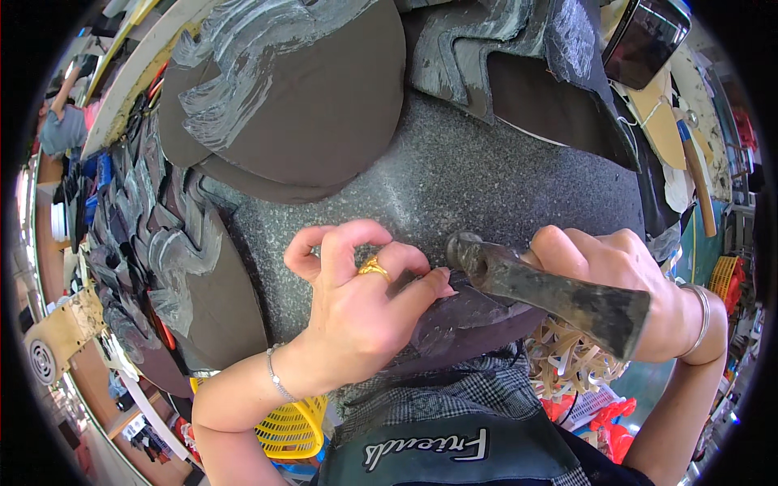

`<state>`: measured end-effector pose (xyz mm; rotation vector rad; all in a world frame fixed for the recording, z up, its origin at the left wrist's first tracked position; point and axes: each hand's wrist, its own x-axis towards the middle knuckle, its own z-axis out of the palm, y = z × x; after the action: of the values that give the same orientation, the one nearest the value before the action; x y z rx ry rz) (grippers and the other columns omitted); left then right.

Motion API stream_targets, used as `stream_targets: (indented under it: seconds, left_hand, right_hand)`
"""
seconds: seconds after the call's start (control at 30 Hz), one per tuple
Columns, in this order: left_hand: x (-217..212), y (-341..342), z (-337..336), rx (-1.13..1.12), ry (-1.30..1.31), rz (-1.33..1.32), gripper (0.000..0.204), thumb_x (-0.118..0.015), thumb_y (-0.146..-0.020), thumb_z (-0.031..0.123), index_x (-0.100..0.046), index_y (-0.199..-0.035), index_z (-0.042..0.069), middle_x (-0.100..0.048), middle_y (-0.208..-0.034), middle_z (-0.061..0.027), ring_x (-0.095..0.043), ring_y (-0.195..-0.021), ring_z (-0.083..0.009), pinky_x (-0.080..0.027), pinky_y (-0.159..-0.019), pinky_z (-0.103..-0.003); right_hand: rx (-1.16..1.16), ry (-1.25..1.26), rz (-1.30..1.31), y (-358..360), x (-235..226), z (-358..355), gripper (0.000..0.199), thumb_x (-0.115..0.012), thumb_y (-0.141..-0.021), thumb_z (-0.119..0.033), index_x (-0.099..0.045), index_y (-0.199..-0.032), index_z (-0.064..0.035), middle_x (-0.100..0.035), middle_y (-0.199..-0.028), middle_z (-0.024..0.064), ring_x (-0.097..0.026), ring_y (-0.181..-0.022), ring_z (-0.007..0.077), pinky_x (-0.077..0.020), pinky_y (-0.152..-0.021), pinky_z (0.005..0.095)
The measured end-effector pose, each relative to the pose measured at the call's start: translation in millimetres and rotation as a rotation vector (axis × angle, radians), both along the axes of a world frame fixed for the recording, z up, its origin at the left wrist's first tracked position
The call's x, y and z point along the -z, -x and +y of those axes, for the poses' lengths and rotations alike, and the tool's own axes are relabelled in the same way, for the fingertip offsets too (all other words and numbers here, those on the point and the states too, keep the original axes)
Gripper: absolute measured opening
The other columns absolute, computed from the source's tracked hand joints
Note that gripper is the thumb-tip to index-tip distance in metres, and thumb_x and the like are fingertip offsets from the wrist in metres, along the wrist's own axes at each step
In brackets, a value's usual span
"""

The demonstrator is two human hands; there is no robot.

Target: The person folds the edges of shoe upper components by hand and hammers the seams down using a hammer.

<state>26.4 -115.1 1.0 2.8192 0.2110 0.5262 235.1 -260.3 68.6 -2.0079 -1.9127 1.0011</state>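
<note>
A cobbler's hammer (559, 298) with a worn, dark metal head is gripped in my right hand (604, 263). Its round face points left, close to my left fingertips, and its flared end points toward my right forearm; the handle is mostly hidden. My left hand (352, 304), wearing a gold ring, has its thumb and index finger pinched at the edge of a dark, flat cut piece (462, 328). That piece lies along the near edge of a speckled grey stone slab (324, 231), partly under the hammer and my hand.
Stacked dark rounded pieces (324, 121) with greyish smeared edges cover the slab's far side, with more pieces (211, 292) overlapping at the left. A phone (646, 42) and a wooden tool handle (698, 180) lie at right. Below is a yellow basket (293, 429). Another person (65, 128) is far left.
</note>
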Motion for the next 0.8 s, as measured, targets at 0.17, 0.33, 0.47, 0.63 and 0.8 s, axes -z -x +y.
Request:
stream_targets:
  seconds: [0.17,0.33,0.47,0.63,0.8]
  left_hand:
    - [1,3,-1,-0.003,-0.014,-0.015,0.018,-0.076,-0.061,0.022,-0.073,-0.079,0.019,-0.061,-0.087,0.0087,-0.048,-0.100,-0.0213,-0.027,-0.082,-0.047]
    - [-2,7,-3,-0.049,0.014,-0.004,0.028,-0.082,-0.052,0.019,-0.074,-0.079,0.019,-0.062,-0.091,0.0101,-0.048,-0.098,-0.0239,-0.027,-0.084,-0.043]
    - [0,9,-7,-0.141,0.170,0.005,0.022,-0.084,-0.059,0.020,-0.073,-0.078,0.016,-0.064,-0.090,0.0096,-0.049,-0.096,-0.0239,-0.027,-0.085,-0.043]
    - [-3,12,-13,-0.126,0.061,-0.008,0.023,-0.085,-0.059,0.019,-0.073,-0.078,0.016,-0.064,-0.087,0.0096,-0.049,-0.095,-0.0234,-0.027,-0.086,-0.043]
    - [2,20,-6,-0.153,0.189,0.020,0.024,-0.084,-0.059,0.018,-0.075,-0.082,0.018,-0.064,-0.087,0.0101,-0.049,-0.094,-0.0235,-0.027,-0.086,-0.043]
  right_hand:
    - [-0.047,0.014,-0.037,1,4,1,0.033,-0.071,-0.076,-0.012,-0.050,-0.099,-0.0021,-0.051,-0.071,0.0131,-0.058,-0.060,0.0351,-0.0436,-0.051,0.0420]
    - [-0.013,-0.006,0.008,7,6,-2,0.032,-0.071,-0.075,-0.008,-0.050,-0.099,-0.0016,-0.051,-0.071,0.0141,-0.059,-0.061,0.0357,-0.0445,-0.052,0.0430]
    - [-0.030,-0.015,0.032,4,4,1,0.032,-0.070,-0.075,-0.006,-0.050,-0.100,-0.0017,-0.051,-0.071,0.0143,-0.059,-0.061,0.0359,-0.0446,-0.053,0.0426]
    - [-0.029,-0.011,0.011,5,0,-1,0.032,-0.067,-0.074,-0.002,-0.050,-0.101,-0.0015,-0.052,-0.073,0.0145,-0.058,-0.063,0.0356,-0.0443,-0.052,0.0425]
    - [-0.052,-0.018,-0.028,10,6,-1,0.035,-0.069,-0.073,-0.004,-0.051,-0.103,-0.0015,-0.051,-0.072,0.0144,-0.058,-0.062,0.0355,-0.0446,-0.054,0.0427]
